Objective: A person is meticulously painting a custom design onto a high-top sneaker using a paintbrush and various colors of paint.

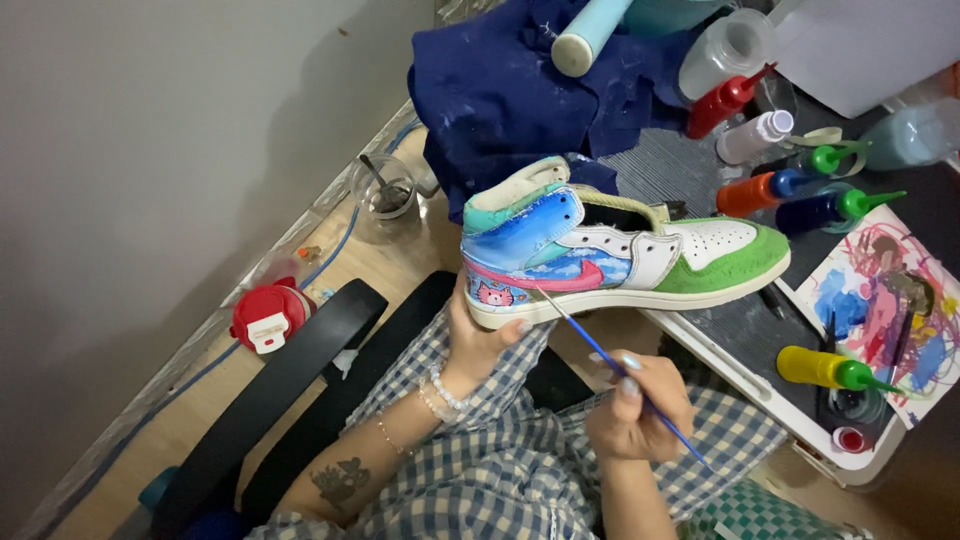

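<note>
A painted high-top sneaker [610, 250] with blue, pink, white and green panels is held on its side in the middle of the view. My left hand [478, 335] grips it from below at the heel, thumb on the sole edge. A thin blue-handled paintbrush [600, 350] is pinched in my right hand [635, 410], which is lower and to the right. The brush tip touches the lower side of the shoe near the pink stripe.
Several squeeze bottles of paint [790, 190] lie on the dark work surface [740, 330] at right, beside a paint-smeared paper palette [880, 300]. A navy cloth [520, 90] is bunched behind the shoe. A glass jar [385, 195] and a red-capped bottle [268, 315] stand on the floor.
</note>
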